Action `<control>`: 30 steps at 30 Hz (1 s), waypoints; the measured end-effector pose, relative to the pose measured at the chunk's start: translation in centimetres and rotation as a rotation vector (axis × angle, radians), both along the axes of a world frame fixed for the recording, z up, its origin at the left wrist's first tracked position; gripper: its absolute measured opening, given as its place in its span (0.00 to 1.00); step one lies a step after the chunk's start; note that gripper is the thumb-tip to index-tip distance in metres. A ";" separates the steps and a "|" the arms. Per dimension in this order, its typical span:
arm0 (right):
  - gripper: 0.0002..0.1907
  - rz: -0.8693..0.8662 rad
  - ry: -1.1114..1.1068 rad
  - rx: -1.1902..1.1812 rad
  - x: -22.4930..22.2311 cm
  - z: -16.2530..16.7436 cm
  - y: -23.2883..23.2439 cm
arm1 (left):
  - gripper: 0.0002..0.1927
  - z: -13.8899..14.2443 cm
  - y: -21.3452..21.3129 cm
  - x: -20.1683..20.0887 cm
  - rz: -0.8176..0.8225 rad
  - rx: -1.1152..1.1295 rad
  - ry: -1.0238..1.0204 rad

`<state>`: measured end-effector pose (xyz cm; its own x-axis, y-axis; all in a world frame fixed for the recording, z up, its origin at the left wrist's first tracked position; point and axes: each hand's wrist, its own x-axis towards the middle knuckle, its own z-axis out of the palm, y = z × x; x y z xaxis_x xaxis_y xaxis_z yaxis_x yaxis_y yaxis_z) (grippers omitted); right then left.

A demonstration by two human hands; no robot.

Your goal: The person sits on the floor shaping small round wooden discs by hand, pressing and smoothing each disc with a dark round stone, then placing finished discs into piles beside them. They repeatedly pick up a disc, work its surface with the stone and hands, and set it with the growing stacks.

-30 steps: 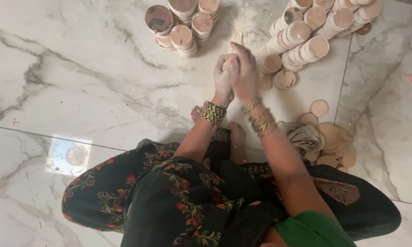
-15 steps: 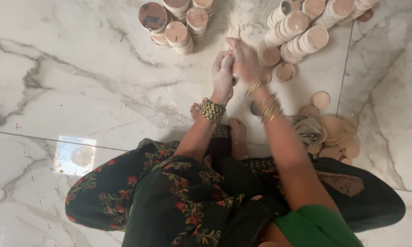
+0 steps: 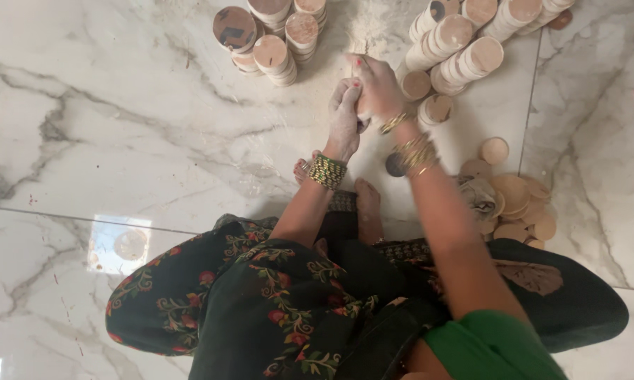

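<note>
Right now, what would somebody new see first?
First, two powder-dusted hands, left hand and right hand, pressed together at top centre above the white marble floor. Tall stacks of round tan clay discs lean beside them on the right, and flat tan rounds lie scattered lower right.

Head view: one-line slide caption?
Left hand and right hand pressed together above floury marble floor, among stacked discs.

Disc stacks [image 3: 274,42] left, rolls [image 3: 464,49] right, floor [image 3: 120,127] beneath
</note>
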<state>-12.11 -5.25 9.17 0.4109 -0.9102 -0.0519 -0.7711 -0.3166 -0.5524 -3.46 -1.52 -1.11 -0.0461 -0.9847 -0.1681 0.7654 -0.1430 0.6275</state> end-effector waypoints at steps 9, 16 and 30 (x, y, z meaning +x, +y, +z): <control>0.26 -0.287 -1.478 0.752 -5.6 -0.2 -0.5 | 0.08 4.6 -0.7 2.2 -0.261 0.110 0.231; 0.22 -0.099 -0.157 -0.545 0.6 -1.2 5.1 | 0.05 -1.1 -1.5 0.4 0.053 0.073 0.134; 0.27 0.118 -0.200 -0.197 -1.4 -0.2 2.2 | 0.09 -1.6 -2.8 2.9 0.186 0.171 -0.240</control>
